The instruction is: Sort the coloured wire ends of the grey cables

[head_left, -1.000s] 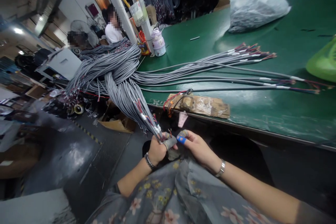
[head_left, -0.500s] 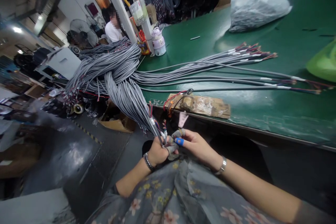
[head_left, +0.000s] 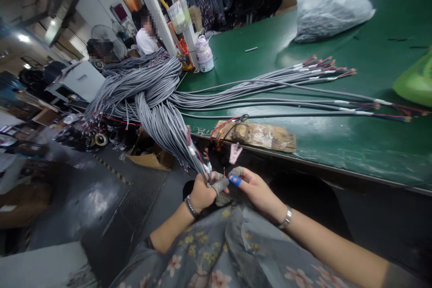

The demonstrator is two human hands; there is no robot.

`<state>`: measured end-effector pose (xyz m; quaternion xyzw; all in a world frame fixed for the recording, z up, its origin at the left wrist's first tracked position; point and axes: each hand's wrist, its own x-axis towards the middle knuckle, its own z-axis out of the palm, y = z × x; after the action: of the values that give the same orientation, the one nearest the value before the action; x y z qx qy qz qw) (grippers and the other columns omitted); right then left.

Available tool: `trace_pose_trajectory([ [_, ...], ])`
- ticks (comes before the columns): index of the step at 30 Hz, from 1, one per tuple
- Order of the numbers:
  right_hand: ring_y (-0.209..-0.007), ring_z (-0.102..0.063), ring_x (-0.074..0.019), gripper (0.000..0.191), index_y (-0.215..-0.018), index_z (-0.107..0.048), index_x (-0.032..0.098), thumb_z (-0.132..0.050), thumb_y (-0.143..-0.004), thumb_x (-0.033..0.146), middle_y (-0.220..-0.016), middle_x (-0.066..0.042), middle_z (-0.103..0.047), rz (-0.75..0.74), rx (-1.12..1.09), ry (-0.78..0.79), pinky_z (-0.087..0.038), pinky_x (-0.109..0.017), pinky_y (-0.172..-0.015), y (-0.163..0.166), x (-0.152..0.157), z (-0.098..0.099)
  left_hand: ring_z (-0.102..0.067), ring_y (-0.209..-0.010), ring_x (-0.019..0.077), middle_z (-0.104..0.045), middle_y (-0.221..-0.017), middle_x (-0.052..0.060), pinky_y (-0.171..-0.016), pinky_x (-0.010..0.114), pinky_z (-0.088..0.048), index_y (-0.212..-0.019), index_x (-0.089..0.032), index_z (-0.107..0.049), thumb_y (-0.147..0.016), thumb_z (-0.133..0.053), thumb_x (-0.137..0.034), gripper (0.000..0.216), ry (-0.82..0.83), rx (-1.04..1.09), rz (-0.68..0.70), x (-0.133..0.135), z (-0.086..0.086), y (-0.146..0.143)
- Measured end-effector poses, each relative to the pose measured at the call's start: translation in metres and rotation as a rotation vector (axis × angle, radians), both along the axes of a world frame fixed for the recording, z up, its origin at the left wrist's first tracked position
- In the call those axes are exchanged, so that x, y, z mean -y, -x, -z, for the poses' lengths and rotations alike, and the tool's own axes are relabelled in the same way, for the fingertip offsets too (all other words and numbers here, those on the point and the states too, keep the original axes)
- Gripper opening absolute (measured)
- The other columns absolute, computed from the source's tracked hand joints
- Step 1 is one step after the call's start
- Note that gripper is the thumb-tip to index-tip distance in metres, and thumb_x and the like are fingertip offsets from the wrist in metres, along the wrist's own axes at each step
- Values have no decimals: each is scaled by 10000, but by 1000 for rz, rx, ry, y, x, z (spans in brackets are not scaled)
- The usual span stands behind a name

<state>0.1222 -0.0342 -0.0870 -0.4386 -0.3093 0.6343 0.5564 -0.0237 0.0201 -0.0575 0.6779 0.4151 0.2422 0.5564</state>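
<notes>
My left hand (head_left: 204, 193) is closed round the end of a grey cable, in front of my lap. A thin wire tip (head_left: 224, 171) sticks up by its wrapped thumb and finger. Several more coloured wire ends (head_left: 205, 158) with white sleeves show just above that hand. A thick bundle of grey cables (head_left: 162, 123) hangs off the bench towards it. My right hand (head_left: 248, 184), with grey tape and a blue cover on its fingers, is pinched a little to the right of my left fingertips. What lies in its pinch is too small to make out.
On the green bench (head_left: 337, 139) lie grey cables (head_left: 270, 83) with stripped ends. A wooden block (head_left: 270, 137) sits at its edge, a pink clip (head_left: 235, 153) hanging below. A plastic bag (head_left: 332, 4) stands behind. Another person (head_left: 146, 38) sits far back left.
My right hand has moved slightly right, away from my left fingertips, opening a small gap where the wire tip shows. The left hand still grips the cable, and the wire ends above it have shifted.
</notes>
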Motion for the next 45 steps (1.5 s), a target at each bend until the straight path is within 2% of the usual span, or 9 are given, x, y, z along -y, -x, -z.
trace_pose_trajectory([
  [8,-618,-521,-146,393,-739,-591,195,-772,-632,528,-657,4,-603,62,-26,15,-424,-299,-622,2,-2,4,-534,-505,120,-610,-513,40,-527,232,-428,-538,-152,-622,-764,-641,-493,410,-10,27,-14,1,-4,1],
  [13,-618,-546,-150,386,-775,-597,197,-773,-638,513,-663,2,-622,0,-89,17,-428,-305,-627,0,-4,-1,-526,-495,118,-596,-499,35,-522,233,-420,-518,-152,-612,-766,-635,-486,417,-13,21,12,0,-6,1],
  [17,-622,-577,-151,455,-847,-635,189,-808,-584,517,-713,-7,-655,-33,-92,10,-447,-310,-640,-2,-7,-10,-506,-476,111,-589,-496,33,-504,232,-401,-524,-145,-627,-766,-632,-446,386,-27,1,55,-1,-3,2],
  [21,-559,-559,-141,434,-733,-614,191,-808,-565,540,-603,15,-633,-32,-79,5,-446,-309,-618,0,-9,-17,-505,-484,113,-589,-493,33,-517,234,-403,-508,-148,-624,-762,-631,-406,362,-43,-12,56,-1,-1,2],
  [25,-530,-545,-146,419,-694,-574,203,-779,-600,556,-532,19,-621,-17,-90,17,-431,-312,-595,4,-9,-19,-506,-482,114,-591,-494,31,-520,237,-411,-514,-153,-625,-756,-635,-467,397,-8,0,5,1,-2,-1],
  [29,-516,-525,-139,430,-683,-562,202,-788,-585,555,-494,22,-604,34,-130,46,-392,-292,-567,8,-7,-17,-525,-492,121,-602,-505,38,-525,242,-424,-519,-156,-617,-745,-641,-536,443,24,35,-51,3,-4,-4],
  [33,-500,-499,-130,426,-679,-569,198,-805,-564,533,-510,17,-599,62,-156,97,-328,-273,-519,9,-10,-13,-530,-495,122,-595,-500,32,-529,244,-424,-515,-160,-600,-764,-635,-513,434,-11,14,-32,3,-3,-5],
  [39,-485,-372,-79,447,-661,-549,209,-866,-477,466,-548,71,-464,267,-324,168,-350,-252,-516,-4,-12,-7,-521,-488,120,-579,-487,24,-539,251,-420,-493,-168,-568,-779,-628,-453,408,-30,16,-55,3,-4,0],
  [45,-530,-392,-99,410,-707,-626,190,-803,-561,530,-605,27,-526,73,-167,121,-330,-260,-524,-7,-5,-13,-514,-479,120,-583,-473,25,-531,246,-418,-482,-173,-577,-768,-625,-476,419,-35,25,-81,2,-9,-2],
])
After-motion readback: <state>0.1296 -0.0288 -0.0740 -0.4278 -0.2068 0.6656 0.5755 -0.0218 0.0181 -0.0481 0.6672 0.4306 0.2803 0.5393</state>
